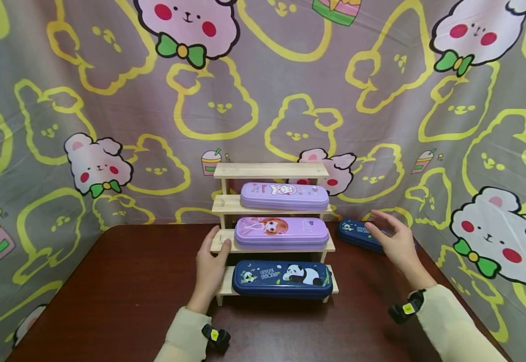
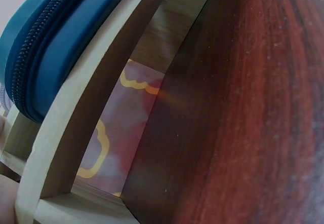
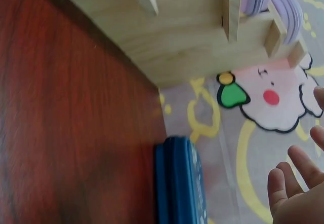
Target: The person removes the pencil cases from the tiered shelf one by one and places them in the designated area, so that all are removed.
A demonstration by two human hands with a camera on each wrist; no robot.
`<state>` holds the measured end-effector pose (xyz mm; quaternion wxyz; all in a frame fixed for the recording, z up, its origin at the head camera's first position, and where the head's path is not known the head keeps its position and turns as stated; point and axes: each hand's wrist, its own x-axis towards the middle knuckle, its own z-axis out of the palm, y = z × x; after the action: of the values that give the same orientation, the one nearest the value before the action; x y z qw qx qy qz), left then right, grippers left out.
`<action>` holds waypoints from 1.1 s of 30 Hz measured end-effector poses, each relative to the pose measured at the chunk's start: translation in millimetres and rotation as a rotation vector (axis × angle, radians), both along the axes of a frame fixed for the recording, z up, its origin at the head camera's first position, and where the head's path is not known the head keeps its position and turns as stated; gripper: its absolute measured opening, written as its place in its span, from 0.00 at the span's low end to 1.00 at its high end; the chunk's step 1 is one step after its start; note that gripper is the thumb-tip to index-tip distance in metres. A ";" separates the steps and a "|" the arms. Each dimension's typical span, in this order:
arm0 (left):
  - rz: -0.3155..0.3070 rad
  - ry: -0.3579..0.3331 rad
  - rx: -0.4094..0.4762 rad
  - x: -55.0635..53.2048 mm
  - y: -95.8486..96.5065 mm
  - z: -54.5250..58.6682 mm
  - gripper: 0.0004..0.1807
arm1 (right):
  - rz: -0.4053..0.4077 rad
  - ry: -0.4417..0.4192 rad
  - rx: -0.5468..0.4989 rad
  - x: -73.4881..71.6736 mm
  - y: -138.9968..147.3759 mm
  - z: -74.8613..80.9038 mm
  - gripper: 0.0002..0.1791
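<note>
A wooden stepped rack (image 1: 224, 279) bears two lilac pencil cases, one with a cartoon bunny (image 1: 285, 196), one with a red-haired girl (image 1: 282, 233). Lowest lies a navy panda pencil case (image 1: 283, 279), its zip showing in the left wrist view. My left hand (image 1: 211, 264) holds the rack's left side by the second step up, thumb in front; only bits of fingers (image 2: 7, 198) show in the left wrist view. My right hand (image 1: 398, 246), fingers spread and holding nothing, is over another navy panda pencil case (image 1: 357, 235) on the table, partly hiding it.
The rack's top step (image 1: 272, 171) bears nothing. A dark red-brown table (image 1: 122, 291) lies under everything. A patterned cloth (image 1: 253, 90) hangs close behind and along both sides, right behind the rack and the far-right case.
</note>
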<state>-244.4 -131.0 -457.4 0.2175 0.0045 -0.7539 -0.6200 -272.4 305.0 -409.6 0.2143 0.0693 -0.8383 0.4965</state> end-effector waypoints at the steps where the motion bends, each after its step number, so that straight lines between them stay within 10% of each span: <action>1: 0.002 0.001 0.000 0.0 -0.1 -0.1 0.29 | 0.009 0.004 0.001 -1.0 -3.0 1.1 0.28; 33: 0.000 0.003 0.000 1.3 -0.7 1.9 0.29 | 0.287 0.006 -0.012 -31.8 -86.8 42.6 0.34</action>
<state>-243.1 -131.7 -455.5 0.2186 0.0034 -0.7534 -0.6201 -304.2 218.2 -367.0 0.1439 0.1887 -0.8161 0.5270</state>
